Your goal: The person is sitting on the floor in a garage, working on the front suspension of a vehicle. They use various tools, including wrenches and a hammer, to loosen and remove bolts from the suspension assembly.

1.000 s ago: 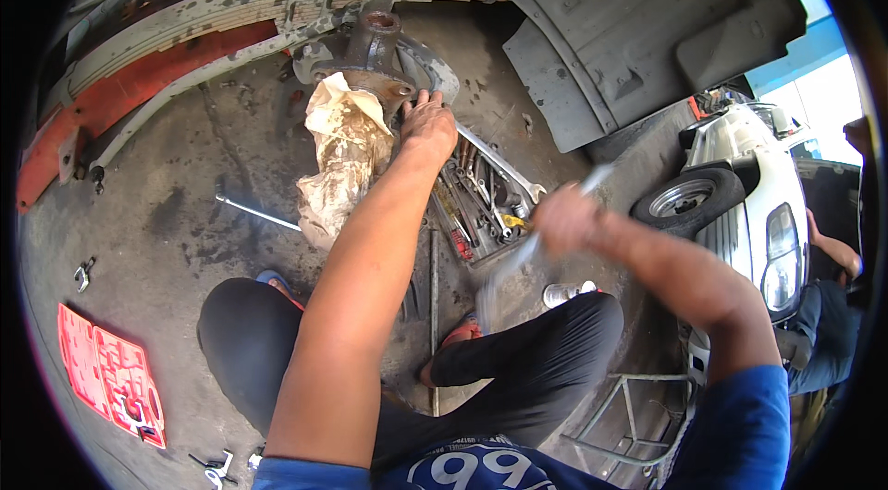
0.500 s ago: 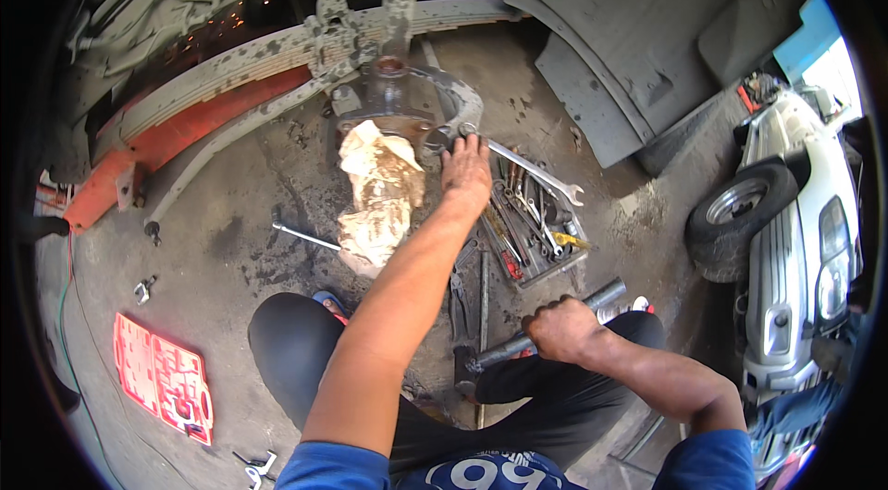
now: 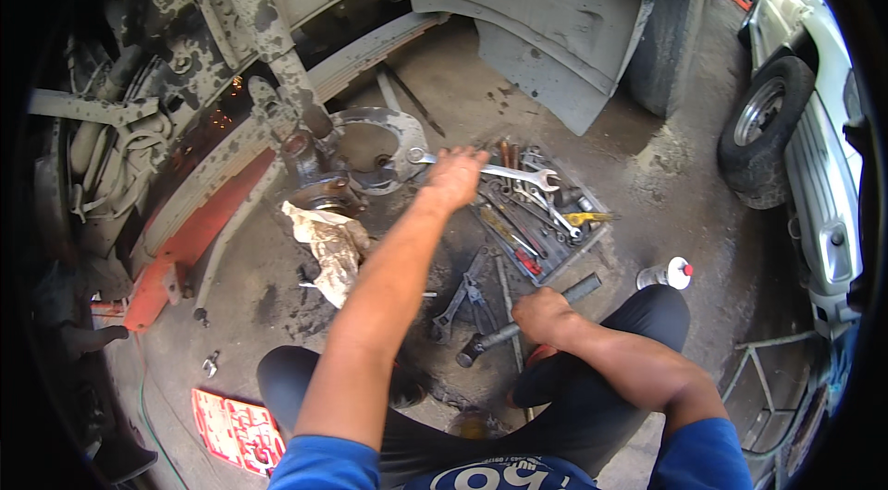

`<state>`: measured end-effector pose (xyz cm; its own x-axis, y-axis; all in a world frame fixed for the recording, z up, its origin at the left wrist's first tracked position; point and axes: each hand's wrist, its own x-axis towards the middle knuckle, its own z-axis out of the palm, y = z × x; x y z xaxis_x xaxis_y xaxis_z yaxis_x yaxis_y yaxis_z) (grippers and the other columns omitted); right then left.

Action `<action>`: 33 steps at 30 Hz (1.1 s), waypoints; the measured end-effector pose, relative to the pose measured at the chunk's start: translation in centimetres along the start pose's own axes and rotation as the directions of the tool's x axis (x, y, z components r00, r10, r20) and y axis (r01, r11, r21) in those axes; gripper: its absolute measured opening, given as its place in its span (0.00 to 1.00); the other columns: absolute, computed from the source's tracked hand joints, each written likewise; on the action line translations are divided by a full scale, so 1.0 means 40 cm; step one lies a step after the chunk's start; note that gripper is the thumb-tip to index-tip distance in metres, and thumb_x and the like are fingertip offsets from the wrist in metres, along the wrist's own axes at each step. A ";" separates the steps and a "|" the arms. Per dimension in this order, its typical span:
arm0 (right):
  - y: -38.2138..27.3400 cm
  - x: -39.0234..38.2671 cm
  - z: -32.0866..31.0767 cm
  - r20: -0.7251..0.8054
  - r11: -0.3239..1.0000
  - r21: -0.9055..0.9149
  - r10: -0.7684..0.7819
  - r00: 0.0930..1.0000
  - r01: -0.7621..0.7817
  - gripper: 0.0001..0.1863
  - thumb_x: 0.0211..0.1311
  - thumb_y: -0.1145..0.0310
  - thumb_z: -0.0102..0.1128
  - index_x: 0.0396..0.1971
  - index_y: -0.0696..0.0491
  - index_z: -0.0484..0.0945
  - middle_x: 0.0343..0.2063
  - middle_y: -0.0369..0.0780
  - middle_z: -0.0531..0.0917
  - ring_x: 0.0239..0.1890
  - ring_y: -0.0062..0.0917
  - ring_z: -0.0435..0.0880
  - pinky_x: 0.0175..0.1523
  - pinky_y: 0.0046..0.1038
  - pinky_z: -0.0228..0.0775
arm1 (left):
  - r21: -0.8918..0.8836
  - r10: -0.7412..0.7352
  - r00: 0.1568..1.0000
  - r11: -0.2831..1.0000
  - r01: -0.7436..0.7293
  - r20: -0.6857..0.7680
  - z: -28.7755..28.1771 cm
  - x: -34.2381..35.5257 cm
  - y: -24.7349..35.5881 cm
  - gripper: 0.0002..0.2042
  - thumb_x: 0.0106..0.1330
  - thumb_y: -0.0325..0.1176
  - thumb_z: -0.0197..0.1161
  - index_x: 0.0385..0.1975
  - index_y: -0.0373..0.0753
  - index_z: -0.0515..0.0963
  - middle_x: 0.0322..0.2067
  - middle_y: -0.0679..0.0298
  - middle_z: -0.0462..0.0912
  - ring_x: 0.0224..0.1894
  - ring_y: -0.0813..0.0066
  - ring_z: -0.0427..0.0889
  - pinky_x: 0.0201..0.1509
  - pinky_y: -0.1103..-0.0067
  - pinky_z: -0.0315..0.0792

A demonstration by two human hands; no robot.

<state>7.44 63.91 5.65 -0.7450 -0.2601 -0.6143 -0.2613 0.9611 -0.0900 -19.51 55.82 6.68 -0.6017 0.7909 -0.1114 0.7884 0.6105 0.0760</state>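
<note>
I am sitting on the concrete floor (image 3: 647,176) with my knees drawn up, dark trousers nearest of all. A red printed sheet (image 3: 236,430) lies flat on the floor by my left leg.

Just past my knees my right hand (image 3: 544,316) is clenched around a dark metal bar (image 3: 527,324), fingers wrapped over its middle so both ends stick out, one toward the left and near, the other toward the right and far. It lies low across my lap, probably held there to keep it ready. Just left of it a pair of pliers (image 3: 462,298) lies on the floor, and a small white bottle with a red cap (image 3: 668,274) stands to the right.

Farther out is the open tool tray (image 3: 532,213), crowded with spanners and screwdrivers, set within arm's reach. My left arm stretches over its left edge; my left hand (image 3: 455,177) grasps a long silver combination wrench (image 3: 486,170) near its middle, ring end pointing left at the wheel hub (image 3: 375,153), open end out over the tray.

A crumpled dirty rag (image 3: 328,245) lies below the hub, likely catching grease. Beyond, the vehicle's underside, an orange beam (image 3: 199,231) and a grey mudflap (image 3: 546,46) fill the far view, with a white car (image 3: 805,102) at far right.
</note>
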 end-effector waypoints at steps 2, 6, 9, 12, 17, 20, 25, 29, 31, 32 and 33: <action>-0.009 -0.002 -0.011 0.050 0.999 -0.006 -0.036 0.998 0.036 0.09 0.55 0.69 0.65 0.35 0.53 0.89 0.39 0.41 0.90 0.42 0.38 0.91 0.45 0.38 0.84 | -0.118 0.012 1.000 0.993 -0.015 -0.023 0.016 0.027 0.046 0.27 0.67 0.36 0.63 0.67 0.46 0.69 0.66 0.50 0.72 0.70 0.51 0.69 0.73 0.53 0.62; -0.019 -0.014 -0.025 0.048 0.995 0.010 -0.099 0.994 0.099 0.09 0.55 0.69 0.66 0.36 0.53 0.89 0.40 0.41 0.90 0.44 0.36 0.90 0.46 0.37 0.83 | -0.056 0.020 0.999 0.998 -0.022 -0.043 0.032 0.062 0.054 0.18 0.73 0.41 0.55 0.59 0.44 0.76 0.41 0.49 0.87 0.47 0.48 0.86 0.64 0.56 0.72; -0.008 -0.022 -0.019 0.026 0.996 0.014 -0.086 0.996 0.086 0.09 0.55 0.70 0.66 0.36 0.53 0.89 0.40 0.41 0.90 0.44 0.37 0.90 0.46 0.36 0.83 | -0.043 0.099 0.990 0.994 -0.104 -0.099 0.034 0.061 0.024 0.16 0.76 0.39 0.48 0.55 0.44 0.79 0.37 0.49 0.88 0.44 0.48 0.87 0.60 0.58 0.73; 0.011 -0.020 -0.004 0.019 0.996 0.019 -0.084 0.996 0.084 0.09 0.56 0.71 0.65 0.36 0.53 0.89 0.40 0.41 0.90 0.43 0.37 0.90 0.45 0.37 0.83 | 0.066 0.155 0.987 0.986 -0.152 -0.043 0.034 0.069 0.018 0.15 0.75 0.37 0.48 0.57 0.46 0.76 0.33 0.48 0.87 0.39 0.46 0.86 0.48 0.56 0.76; 0.022 -0.014 0.010 -0.007 0.997 0.023 -0.076 0.997 0.076 0.09 0.56 0.71 0.65 0.36 0.53 0.90 0.39 0.41 0.90 0.42 0.38 0.91 0.44 0.37 0.83 | -0.002 0.112 0.988 0.994 -0.113 -0.106 0.033 0.069 0.029 0.19 0.72 0.34 0.50 0.61 0.47 0.74 0.32 0.51 0.87 0.36 0.47 0.87 0.46 0.56 0.77; 0.022 -0.010 0.009 -0.022 0.999 0.035 -0.041 0.999 0.042 0.09 0.56 0.71 0.65 0.35 0.53 0.90 0.38 0.42 0.90 0.42 0.38 0.91 0.43 0.37 0.83 | 0.035 0.255 0.946 0.967 -0.253 -0.202 0.030 0.068 0.019 0.20 0.71 0.32 0.50 0.61 0.45 0.74 0.31 0.51 0.88 0.35 0.49 0.87 0.43 0.56 0.78; 0.018 0.001 0.002 -0.014 0.993 0.048 -0.103 0.995 0.104 0.09 0.56 0.71 0.64 0.35 0.54 0.89 0.37 0.41 0.90 0.41 0.38 0.91 0.42 0.38 0.83 | -0.001 0.093 0.989 0.996 -0.093 -0.115 0.035 0.082 0.029 0.25 0.68 0.31 0.47 0.67 0.48 0.71 0.32 0.50 0.87 0.35 0.46 0.86 0.44 0.56 0.78; 0.015 0.011 0.002 -0.016 0.991 0.023 -0.130 0.991 0.131 0.09 0.57 0.71 0.63 0.35 0.54 0.89 0.37 0.41 0.90 0.41 0.37 0.91 0.41 0.37 0.83 | -0.058 0.173 0.953 0.979 -0.193 -0.247 0.028 0.068 0.026 0.25 0.67 0.30 0.47 0.65 0.48 0.74 0.32 0.48 0.87 0.35 0.45 0.86 0.43 0.55 0.78; 0.016 0.013 0.004 -0.016 0.990 0.015 -0.137 0.990 0.138 0.09 0.56 0.71 0.63 0.35 0.54 0.89 0.37 0.41 0.90 0.41 0.37 0.91 0.41 0.36 0.83 | -0.041 0.196 0.960 0.977 -0.208 -0.199 0.017 0.071 0.024 0.25 0.66 0.29 0.49 0.64 0.48 0.75 0.32 0.48 0.87 0.35 0.45 0.86 0.42 0.54 0.78; 0.016 0.014 0.006 -0.021 0.991 0.012 -0.135 0.991 0.135 0.09 0.56 0.71 0.63 0.35 0.54 0.89 0.37 0.41 0.90 0.41 0.36 0.91 0.41 0.36 0.83 | -0.032 0.162 0.980 0.985 -0.167 -0.119 0.012 0.078 0.026 0.25 0.66 0.28 0.49 0.64 0.48 0.75 0.32 0.48 0.87 0.35 0.45 0.87 0.42 0.54 0.78; 0.016 0.013 0.008 -0.010 0.991 0.011 -0.132 0.991 0.132 0.09 0.56 0.71 0.64 0.35 0.54 0.89 0.37 0.41 0.90 0.41 0.36 0.91 0.41 0.35 0.83 | -0.030 0.132 0.989 0.990 -0.135 -0.073 0.010 0.084 0.029 0.25 0.65 0.28 0.50 0.63 0.48 0.75 0.32 0.47 0.87 0.35 0.45 0.87 0.42 0.54 0.78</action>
<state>7.06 64.42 5.03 -0.7099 -0.3852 -0.5896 -0.3503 0.9194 -0.1790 -20.57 59.17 6.01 -0.5000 0.8656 -0.0278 0.8580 0.4994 0.1202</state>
